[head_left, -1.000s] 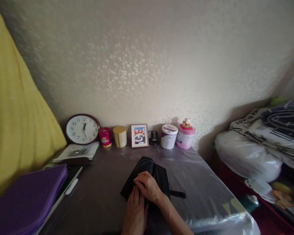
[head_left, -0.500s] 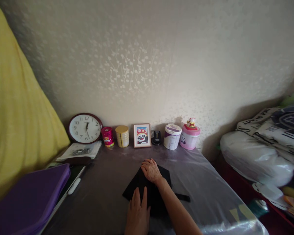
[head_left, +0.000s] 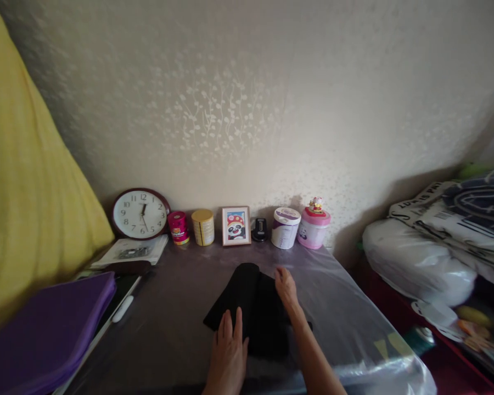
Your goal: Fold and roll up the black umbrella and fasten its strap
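Observation:
A folded piece of black cloth lies on the table in front of me; its exact kind does not show. My left hand rests flat on its near left part, fingers stretched out and spread a little. At the right edge of the cloth is my right hand, its fingers curled in around the edge; the fingertips are partly hidden. A dark end of a strap peeks out to the right of my right forearm, which covers the rest of it.
Along the wall stand a clock, a pink can, a yellow can, a panda picture frame, a small black device and two tubs. Purple folders lie left; bagged bedding sits right.
My right hand has moved from the top of the black cloth to its right edge, and its fingers have curled. My left hand stays flat on the cloth. The view has shifted slightly.

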`<action>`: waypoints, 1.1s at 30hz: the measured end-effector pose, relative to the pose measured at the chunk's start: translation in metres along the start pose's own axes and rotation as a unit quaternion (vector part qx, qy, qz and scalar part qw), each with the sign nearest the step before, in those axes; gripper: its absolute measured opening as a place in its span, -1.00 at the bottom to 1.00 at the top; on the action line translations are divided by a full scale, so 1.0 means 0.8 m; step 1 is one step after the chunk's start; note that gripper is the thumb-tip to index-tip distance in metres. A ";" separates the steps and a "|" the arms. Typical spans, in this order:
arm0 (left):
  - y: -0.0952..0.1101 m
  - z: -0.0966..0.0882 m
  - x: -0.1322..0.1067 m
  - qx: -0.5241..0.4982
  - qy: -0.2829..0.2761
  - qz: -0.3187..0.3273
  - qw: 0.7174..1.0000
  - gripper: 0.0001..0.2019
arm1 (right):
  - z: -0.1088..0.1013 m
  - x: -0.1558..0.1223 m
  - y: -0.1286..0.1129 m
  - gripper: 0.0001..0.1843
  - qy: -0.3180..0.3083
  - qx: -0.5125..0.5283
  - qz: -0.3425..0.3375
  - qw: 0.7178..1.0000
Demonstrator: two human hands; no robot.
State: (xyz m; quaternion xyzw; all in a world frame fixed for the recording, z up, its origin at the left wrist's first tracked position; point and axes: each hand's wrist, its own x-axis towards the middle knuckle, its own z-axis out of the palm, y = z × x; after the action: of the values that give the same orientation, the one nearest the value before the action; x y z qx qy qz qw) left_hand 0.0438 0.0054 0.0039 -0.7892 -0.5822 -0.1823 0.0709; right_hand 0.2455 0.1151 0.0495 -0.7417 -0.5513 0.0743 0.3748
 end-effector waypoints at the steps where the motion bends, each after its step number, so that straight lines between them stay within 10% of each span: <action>1: -0.001 0.001 -0.001 0.002 0.008 0.002 1.000 -0.50 | -0.008 -0.009 0.011 -0.63 0.003 0.004 0.017 1.000; 14: -0.010 -0.022 0.001 -0.118 -0.075 0.004 0.990 -0.34 | -0.032 -0.091 0.031 -0.60 -0.038 0.154 0.075 0.985; 26: -0.013 -0.044 0.004 -0.136 -0.175 -0.012 0.975 -0.28 | -0.029 -0.093 -0.036 -0.65 -0.046 0.239 0.025 0.970; 33: -0.012 -0.054 0.006 -0.111 -0.207 -0.028 0.972 -0.24 | -0.027 -0.081 -0.085 -0.58 -0.072 0.119 -0.006 0.990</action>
State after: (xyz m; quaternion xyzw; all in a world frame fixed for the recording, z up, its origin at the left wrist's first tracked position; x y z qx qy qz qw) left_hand 0.0270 -0.0011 0.0449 -0.7961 -0.5822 -0.0802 -0.1443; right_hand 0.1806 0.0558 0.0884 -0.6813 -0.5681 0.1903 0.4205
